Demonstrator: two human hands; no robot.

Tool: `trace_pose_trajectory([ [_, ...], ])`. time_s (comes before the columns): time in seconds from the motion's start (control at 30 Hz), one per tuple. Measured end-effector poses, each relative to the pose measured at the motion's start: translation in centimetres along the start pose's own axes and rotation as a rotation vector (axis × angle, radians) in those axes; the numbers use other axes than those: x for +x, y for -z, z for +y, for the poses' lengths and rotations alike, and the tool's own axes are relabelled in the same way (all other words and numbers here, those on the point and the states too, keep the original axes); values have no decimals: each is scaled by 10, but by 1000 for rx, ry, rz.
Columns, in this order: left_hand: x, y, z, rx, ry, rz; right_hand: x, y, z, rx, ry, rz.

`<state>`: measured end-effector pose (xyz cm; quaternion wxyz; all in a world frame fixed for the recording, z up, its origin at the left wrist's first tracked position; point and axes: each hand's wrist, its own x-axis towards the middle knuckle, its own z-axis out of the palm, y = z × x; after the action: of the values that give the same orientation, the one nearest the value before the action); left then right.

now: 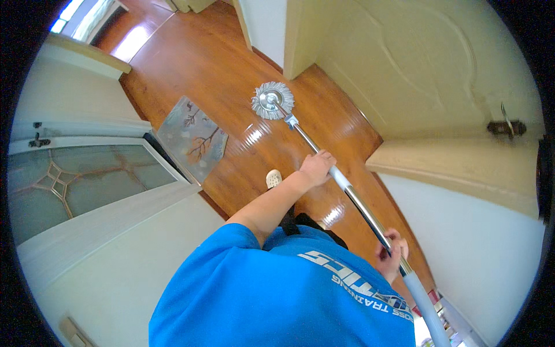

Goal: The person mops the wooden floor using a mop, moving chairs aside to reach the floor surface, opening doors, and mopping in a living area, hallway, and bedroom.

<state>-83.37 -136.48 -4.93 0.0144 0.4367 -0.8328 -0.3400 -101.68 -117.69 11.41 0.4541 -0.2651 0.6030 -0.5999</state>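
Observation:
A spin mop crosses the view diagonally; its round grey string mop head (273, 100) lies on the brown wood-look floor (195, 56). My left hand (318, 168) is closed around the upper end of a light grey sleeve on the mop's metal pole (364, 208). Farther up the pole, near the long grey grip (422, 299), my right hand (391, 256) wraps around the metal, its fingers curled. The mop head is flat on the floor, beyond the cream perforated shoe (273, 178) on my foot.
A grey mat with a tree pattern (195, 139) lies by the glazed door (95, 178) at left. A cream door (416, 78) with a dark handle stands at right. White walls (459, 243) edge the floor, and a wall corner (286, 39) juts out behind the mop head.

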Motion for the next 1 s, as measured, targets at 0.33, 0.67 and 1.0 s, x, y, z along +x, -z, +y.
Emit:
trace_pose_trajectory([
  [0.33,85,87,-85,231,162,-101,123,-86,-9,-152,-190,-431],
  [0.67,80,67,-88,51,9,134,139,-77,-15,-108,-143,-362],
  [1.0,98,209,-215,32,584,106,267,-261,-1,-250,34,-898],
])
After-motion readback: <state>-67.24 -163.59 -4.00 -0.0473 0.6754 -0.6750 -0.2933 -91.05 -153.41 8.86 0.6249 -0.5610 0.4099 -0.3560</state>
